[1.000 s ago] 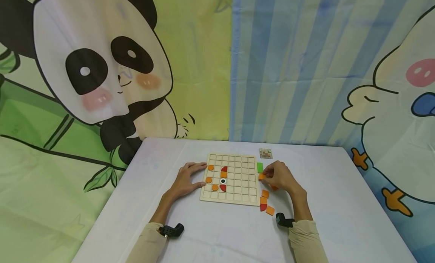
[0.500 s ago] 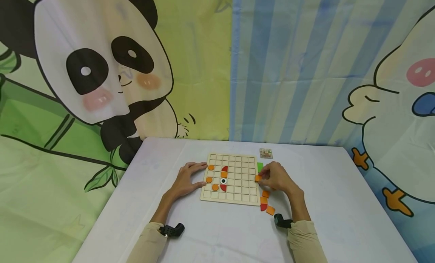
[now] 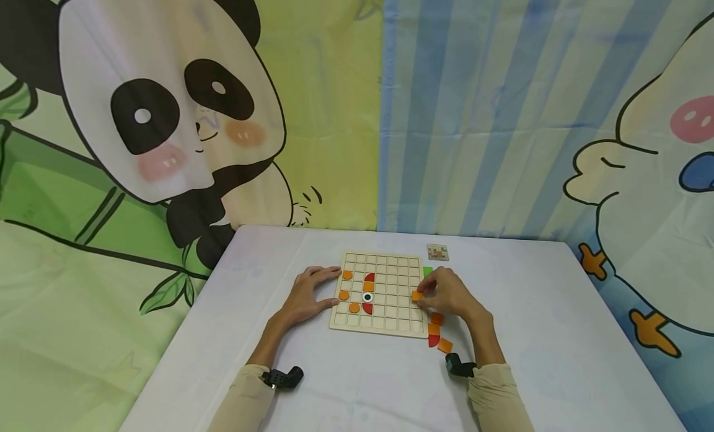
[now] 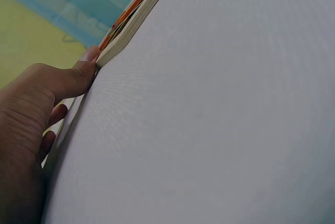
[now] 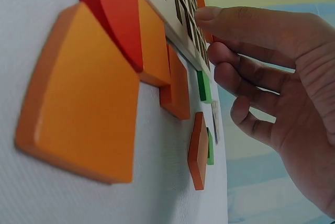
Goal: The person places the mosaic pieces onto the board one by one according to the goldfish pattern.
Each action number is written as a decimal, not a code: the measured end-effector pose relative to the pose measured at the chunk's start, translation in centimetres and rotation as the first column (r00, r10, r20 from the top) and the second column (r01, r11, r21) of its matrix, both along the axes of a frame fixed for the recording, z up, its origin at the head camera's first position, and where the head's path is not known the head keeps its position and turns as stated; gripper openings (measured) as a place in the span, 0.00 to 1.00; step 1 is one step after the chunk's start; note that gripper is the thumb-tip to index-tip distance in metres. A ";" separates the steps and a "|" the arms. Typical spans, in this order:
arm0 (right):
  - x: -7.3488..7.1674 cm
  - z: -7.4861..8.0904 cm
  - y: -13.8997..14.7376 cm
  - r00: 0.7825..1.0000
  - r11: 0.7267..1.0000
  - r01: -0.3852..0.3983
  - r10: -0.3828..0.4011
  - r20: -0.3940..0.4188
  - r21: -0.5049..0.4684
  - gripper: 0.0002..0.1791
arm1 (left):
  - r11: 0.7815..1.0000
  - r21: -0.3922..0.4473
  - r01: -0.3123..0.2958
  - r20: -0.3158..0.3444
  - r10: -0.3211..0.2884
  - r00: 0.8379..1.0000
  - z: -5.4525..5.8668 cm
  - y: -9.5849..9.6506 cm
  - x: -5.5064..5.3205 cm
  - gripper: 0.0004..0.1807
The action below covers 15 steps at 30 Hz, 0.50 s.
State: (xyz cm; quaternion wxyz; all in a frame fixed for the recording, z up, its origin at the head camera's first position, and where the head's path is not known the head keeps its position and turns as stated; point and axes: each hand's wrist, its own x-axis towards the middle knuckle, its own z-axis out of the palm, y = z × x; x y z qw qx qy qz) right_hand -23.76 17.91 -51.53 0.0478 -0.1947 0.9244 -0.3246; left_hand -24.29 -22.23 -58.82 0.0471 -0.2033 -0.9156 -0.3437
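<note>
A wooden grid board point(image 3: 393, 318) lies on the table, with a black-and-white eye piece point(image 3: 367, 297), orange round pieces point(image 3: 344, 295), red quarter-round pieces point(image 3: 367, 308) and an orange square point(image 3: 369, 286) set in its left half. My left hand point(image 3: 302, 295) touches the board's left edge, thumb and fingers spread; in the left wrist view the thumb point(image 4: 86, 72) rests on the board's corner. Over the right columns, my right hand point(image 3: 450, 294) pinches another orange square tile point(image 3: 416, 295) between thumb and fingers. That tile is mostly hidden behind the thumb in the right wrist view.
Right of the board lie loose orange squares point(image 3: 444, 345), a red quarter-round point(image 3: 434, 341) and a green piece point(image 3: 427, 271). A small patterned card point(image 3: 437, 252) sits behind, near the table's far edge. A printed curtain point(image 3: 474, 110) hangs behind the table.
My right hand has taken the orange square tile from beside the board and carried it left over the board's right columns. The left hand stays at the board's edge.
</note>
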 end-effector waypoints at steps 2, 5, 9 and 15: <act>0.1 0.1 -0.2 1.000 1.000 -0.002 0.002 0.004 -0.003 0.11 | 1.000 0.000 -0.001 -0.001 0.001 1.000 0.0 0.0 0.0 0.41; 0.2 0.2 -0.5 1.000 1.000 -0.009 0.009 0.009 -0.009 0.11 | 1.000 0.001 -0.001 -0.002 0.001 1.000 0.0 0.0 0.0 0.41; 0.3 0.2 -0.8 1.000 1.000 -0.023 0.023 0.012 -0.021 0.10 | 1.000 -0.005 -0.003 -0.001 0.003 1.000 -0.1 0.0 0.0 0.41; 0.3 0.0 -1.5 0.998 0.997 -0.068 0.068 0.004 -0.045 0.10 | 1.000 -0.010 -0.011 0.003 0.011 1.000 -0.2 0.0 0.0 0.41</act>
